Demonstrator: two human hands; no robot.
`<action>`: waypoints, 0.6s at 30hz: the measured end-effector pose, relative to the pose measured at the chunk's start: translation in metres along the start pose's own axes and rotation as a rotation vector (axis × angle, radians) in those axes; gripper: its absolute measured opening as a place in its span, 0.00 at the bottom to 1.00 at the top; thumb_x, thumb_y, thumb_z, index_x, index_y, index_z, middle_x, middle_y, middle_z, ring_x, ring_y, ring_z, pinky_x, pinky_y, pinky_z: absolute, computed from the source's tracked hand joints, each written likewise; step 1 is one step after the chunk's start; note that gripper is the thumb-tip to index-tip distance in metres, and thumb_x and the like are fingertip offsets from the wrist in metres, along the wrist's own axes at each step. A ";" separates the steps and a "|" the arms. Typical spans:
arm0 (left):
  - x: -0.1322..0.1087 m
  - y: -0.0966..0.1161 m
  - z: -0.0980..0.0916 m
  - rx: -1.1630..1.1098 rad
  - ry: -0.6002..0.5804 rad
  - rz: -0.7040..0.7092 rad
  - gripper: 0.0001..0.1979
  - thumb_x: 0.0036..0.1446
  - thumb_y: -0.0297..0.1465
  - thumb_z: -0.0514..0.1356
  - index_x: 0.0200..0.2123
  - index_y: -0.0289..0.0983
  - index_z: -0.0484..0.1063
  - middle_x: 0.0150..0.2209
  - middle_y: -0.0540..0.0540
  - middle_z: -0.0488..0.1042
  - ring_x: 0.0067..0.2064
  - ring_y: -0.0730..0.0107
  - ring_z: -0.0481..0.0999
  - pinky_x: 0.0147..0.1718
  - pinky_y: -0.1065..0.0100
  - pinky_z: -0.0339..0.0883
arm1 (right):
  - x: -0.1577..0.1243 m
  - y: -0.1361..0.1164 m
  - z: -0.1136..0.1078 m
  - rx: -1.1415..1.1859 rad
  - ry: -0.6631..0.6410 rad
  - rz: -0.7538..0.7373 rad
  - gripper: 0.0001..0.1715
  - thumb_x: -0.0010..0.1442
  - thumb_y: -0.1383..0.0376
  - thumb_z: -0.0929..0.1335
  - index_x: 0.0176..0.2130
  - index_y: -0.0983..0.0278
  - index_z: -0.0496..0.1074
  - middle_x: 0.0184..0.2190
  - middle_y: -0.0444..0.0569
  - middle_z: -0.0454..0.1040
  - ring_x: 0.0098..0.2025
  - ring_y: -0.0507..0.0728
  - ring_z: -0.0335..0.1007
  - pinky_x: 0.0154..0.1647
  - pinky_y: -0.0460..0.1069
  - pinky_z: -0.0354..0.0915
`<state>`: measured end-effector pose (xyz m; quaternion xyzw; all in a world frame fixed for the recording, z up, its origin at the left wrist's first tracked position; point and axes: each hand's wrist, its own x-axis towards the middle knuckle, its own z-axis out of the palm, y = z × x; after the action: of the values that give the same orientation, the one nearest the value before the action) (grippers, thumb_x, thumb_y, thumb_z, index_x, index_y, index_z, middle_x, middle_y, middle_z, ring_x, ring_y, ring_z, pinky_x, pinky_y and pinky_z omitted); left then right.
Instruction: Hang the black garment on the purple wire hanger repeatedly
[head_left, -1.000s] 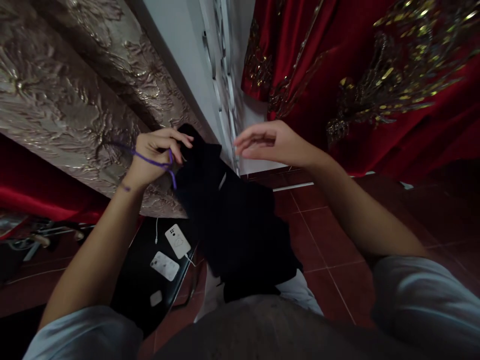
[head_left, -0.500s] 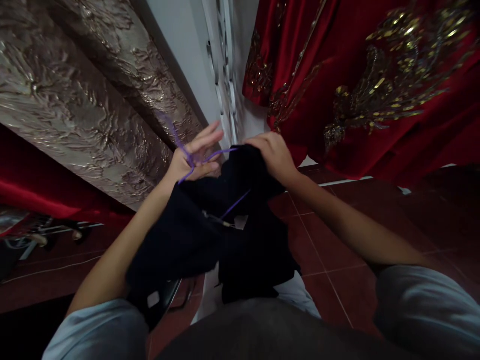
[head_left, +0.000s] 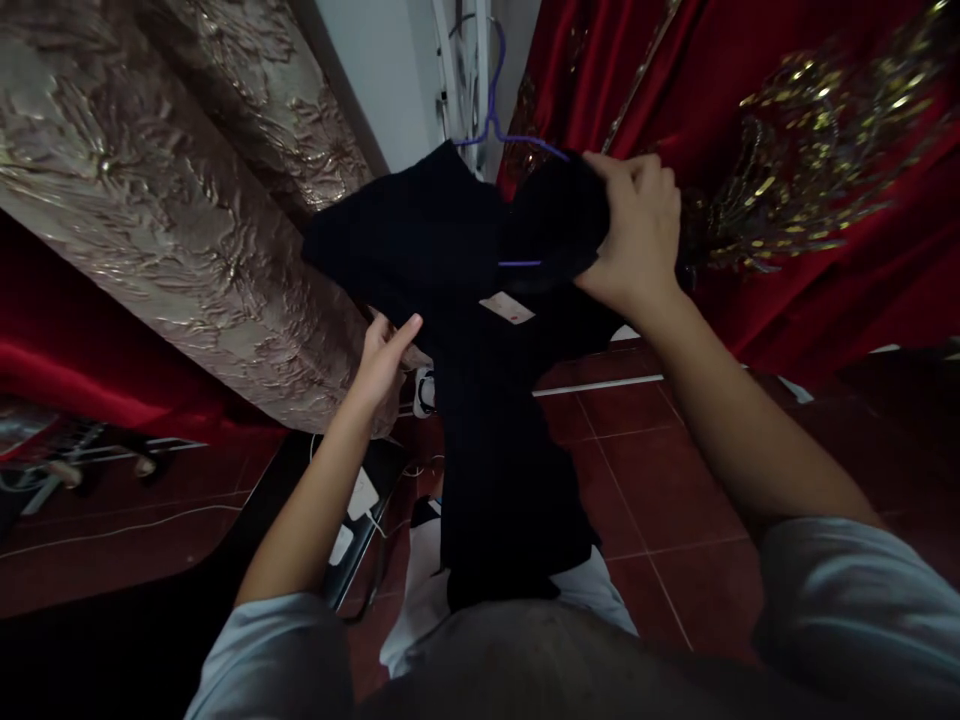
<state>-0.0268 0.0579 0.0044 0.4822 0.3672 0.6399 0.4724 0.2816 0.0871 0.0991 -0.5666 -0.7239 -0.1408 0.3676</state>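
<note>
A dark navy short-sleeved top hangs in front of me with its sleeves spread. The purple hanger is inside it; its hook rises above the collar and its lower bar shows through the neck opening. My right hand is closed on the top's right shoulder beside the neckline. Below the left sleeve is my left hand, thumb and fingers apart, close to the edge of the cloth. A small white label shows below the neck opening.
Beige textured curtain-like fabric hangs at left. Red cloth with gold sequins hangs at right. A white metal rack stands between. Lower left, a black surface holds a white charger with cable. Red tiles cover the floor.
The top and hanger have moved up and spread out, hook now upright by the rack. My left hand has let go of the hanger and dropped below the sleeve. My right hand moved up and right.
</note>
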 end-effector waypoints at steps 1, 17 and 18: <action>-0.001 -0.002 0.002 -0.004 0.048 0.024 0.24 0.48 0.41 0.77 0.46 0.38 0.80 0.53 0.38 0.79 0.58 0.51 0.77 0.60 0.57 0.70 | -0.002 -0.005 -0.002 0.007 -0.005 -0.012 0.37 0.67 0.62 0.67 0.71 0.60 0.59 0.59 0.61 0.63 0.59 0.69 0.61 0.60 0.65 0.59; -0.083 -0.029 0.025 -0.198 0.566 -0.266 0.14 0.38 0.26 0.66 0.33 0.39 0.74 0.32 0.49 0.77 0.33 0.67 0.74 0.32 0.70 0.71 | -0.092 -0.065 0.078 0.580 0.126 -0.012 0.15 0.67 0.59 0.66 0.52 0.56 0.74 0.57 0.53 0.72 0.67 0.66 0.59 0.69 0.68 0.59; -0.088 -0.030 0.029 -0.198 0.599 -0.276 0.14 0.38 0.26 0.66 0.33 0.39 0.73 0.32 0.49 0.76 0.33 0.67 0.74 0.32 0.70 0.70 | -0.100 -0.075 0.092 0.581 0.147 0.021 0.11 0.66 0.59 0.67 0.47 0.57 0.75 0.58 0.53 0.71 0.69 0.67 0.57 0.69 0.68 0.58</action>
<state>0.0161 -0.0180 -0.0396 0.1705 0.4874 0.7156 0.4704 0.1864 0.0488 -0.0176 -0.4332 -0.6995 0.0355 0.5672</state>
